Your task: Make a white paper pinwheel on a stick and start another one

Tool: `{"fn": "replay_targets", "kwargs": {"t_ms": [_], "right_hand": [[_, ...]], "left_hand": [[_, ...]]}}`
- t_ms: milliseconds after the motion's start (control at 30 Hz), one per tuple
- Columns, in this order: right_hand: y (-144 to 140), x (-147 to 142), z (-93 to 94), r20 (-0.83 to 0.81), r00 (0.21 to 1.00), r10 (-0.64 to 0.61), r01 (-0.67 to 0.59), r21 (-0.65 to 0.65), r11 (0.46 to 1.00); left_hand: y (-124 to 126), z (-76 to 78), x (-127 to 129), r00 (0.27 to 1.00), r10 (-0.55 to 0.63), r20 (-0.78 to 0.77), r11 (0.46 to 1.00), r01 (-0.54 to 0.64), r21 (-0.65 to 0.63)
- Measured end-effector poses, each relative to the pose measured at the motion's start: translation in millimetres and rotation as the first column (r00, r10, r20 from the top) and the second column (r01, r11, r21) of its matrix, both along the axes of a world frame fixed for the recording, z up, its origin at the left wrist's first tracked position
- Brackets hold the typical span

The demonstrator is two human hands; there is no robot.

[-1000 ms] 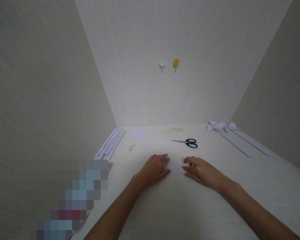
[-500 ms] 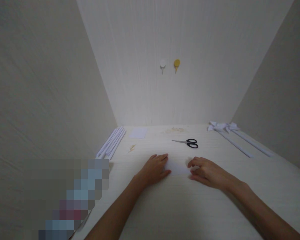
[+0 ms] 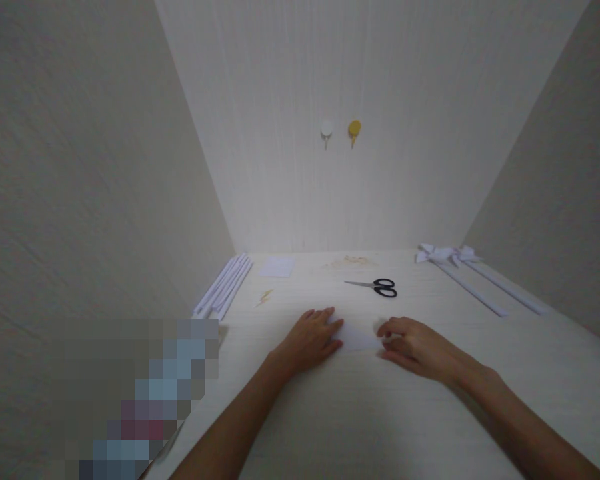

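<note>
1. While you look down in the head view, your left hand (image 3: 311, 341) lies flat, fingers spread, pinning the white paper (image 3: 359, 337) to the table (image 3: 360, 427).
2. Your right hand (image 3: 416, 348) presses the paper's other edge, fingers curled; it grips nothing.
3. Scissors (image 3: 379, 287) lie just behind, apart.

Head view. Left hand (image 3: 310, 341) lies flat, palm down, on the left end of a small white paper (image 3: 359, 337) on the table (image 3: 360, 413). Right hand (image 3: 416, 348) rests on the paper's right end, fingers (image 3: 391, 328) curled over its edge. Scissors (image 3: 376, 287) lie beyond the paper, apart from both hands. Paper strips (image 3: 225, 285) lie bundled along the left wall; a white sheet (image 3: 277, 267) sits beside them at the back. Paper bows (image 3: 443, 253) with long tails occupy the far right. Two hooks, white (image 3: 327, 131) and yellow (image 3: 354, 129), hang on the back wall.
</note>
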State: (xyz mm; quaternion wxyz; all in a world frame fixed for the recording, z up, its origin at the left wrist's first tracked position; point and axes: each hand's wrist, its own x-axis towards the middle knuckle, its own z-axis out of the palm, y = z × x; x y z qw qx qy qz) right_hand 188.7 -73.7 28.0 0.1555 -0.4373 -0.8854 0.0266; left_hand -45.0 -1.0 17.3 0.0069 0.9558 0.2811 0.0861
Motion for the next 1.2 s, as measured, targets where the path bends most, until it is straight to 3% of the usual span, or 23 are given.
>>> {"fn": "replay_targets", "kwargs": {"t_ms": [367,667,900,1033,1200], "right_hand": [[1,-6,-1.9,0.024,0.999,-0.043,0.042,0.032,0.999],[11,-30,-28.3,-0.15,0.95,-0.275,0.29,0.088,0.953],[13,-39,-30.8,-0.154,0.898,-0.412,0.42,0.023,0.907],[13,-38,-30.9,-0.126,0.905,-0.407,0.413,0.025,0.91],[11,-38,-27.1,-0.153,0.941,-0.301,0.301,-0.024,0.953]], "left_hand": [[-1,-2.7,3,1.0,0.011,-0.004,1.0,-0.011,0.013],[-2,-4.3,2,0.998,0.035,0.043,0.999,-0.034,-0.019],[-1,-4.9,6,0.994,0.067,0.082,0.996,-0.061,-0.065],[-1,-5.0,8,0.988,0.082,0.134,0.989,-0.064,-0.132],[0,-6.3,8,0.974,0.074,0.214,0.98,-0.031,-0.197]]}}
